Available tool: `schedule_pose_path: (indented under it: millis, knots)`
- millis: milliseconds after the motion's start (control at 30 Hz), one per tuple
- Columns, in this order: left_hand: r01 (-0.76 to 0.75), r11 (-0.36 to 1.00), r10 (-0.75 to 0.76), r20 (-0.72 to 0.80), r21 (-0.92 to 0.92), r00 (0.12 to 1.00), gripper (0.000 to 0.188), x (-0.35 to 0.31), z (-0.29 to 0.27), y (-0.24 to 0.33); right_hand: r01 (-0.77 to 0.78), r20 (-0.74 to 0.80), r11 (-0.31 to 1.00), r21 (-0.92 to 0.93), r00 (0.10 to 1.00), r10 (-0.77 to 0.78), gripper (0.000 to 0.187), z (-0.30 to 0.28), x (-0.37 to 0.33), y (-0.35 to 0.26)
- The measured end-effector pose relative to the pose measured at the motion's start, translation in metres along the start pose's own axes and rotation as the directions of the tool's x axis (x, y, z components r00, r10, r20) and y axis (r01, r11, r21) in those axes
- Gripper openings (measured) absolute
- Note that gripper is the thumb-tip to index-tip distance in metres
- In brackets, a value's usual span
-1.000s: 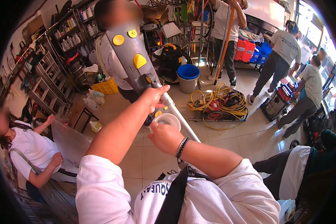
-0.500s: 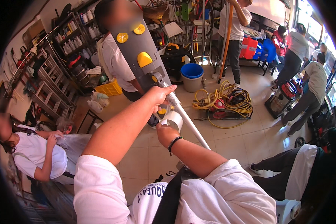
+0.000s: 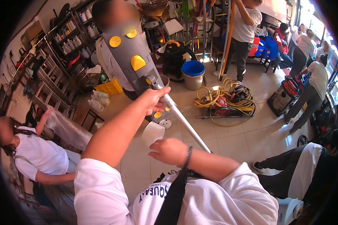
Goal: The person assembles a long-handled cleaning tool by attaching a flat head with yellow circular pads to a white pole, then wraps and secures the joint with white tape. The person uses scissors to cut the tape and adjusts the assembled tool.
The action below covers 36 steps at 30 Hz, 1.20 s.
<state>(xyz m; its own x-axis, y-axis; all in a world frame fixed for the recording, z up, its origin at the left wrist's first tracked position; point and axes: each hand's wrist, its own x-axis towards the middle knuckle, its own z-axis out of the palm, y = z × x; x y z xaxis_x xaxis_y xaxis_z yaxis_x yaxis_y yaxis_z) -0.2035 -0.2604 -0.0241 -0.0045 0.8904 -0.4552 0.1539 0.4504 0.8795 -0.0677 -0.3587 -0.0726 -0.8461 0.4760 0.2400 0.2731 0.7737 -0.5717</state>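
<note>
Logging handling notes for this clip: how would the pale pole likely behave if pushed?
The pole looks stiff, running straight past the left hand. Probably top-heavy, given the broad grey head at its far end. The head might swivel, judging by the joint where they meet.

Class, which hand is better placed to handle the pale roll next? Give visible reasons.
Likely the right hand: it is close beside the pale roll, whereas the left hand is farther up, at the pole.

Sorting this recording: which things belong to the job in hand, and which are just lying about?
In hand:
- white pole, left hand on it
- grey head with yellow knobs
- white roll beside right hand

Lying about:
- blue bucket
- yellow hose
- yellow crate
</note>
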Motion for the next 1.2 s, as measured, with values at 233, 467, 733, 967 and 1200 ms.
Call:
schedule_pose_path:
  millis: [233,467,733,967,1200]
  knots:
    - [-0.028,0.999,0.029,0.031,-0.029,0.999,0.040,-0.029,-0.003,-0.004,-0.177,-0.377,0.800,0.573,0.810,0.449,0.014,-0.055,-0.010,0.135]
    - [-0.104,0.985,0.109,0.027,-0.138,0.994,0.037,-0.047,0.006,-0.005,-0.538,0.452,0.476,0.696,0.843,0.292,0.027,-0.033,0.024,0.119]
    - [-0.119,0.991,0.122,0.038,-0.067,0.992,0.038,-0.057,0.007,0.001,-0.145,0.374,0.849,0.509,0.925,-0.066,0.032,-0.017,0.031,0.128]
    - [-0.153,0.985,0.150,-0.042,-0.081,0.988,0.036,-0.057,0.006,-0.001,-0.244,0.195,0.587,0.772,0.970,0.147,0.032,0.004,0.028,0.130]
    - [-0.176,0.974,0.185,0.050,-0.143,0.982,0.036,-0.051,0.007,-0.009,-0.272,0.265,0.342,0.899,0.962,0.068,0.022,0.004,0.022,0.129]
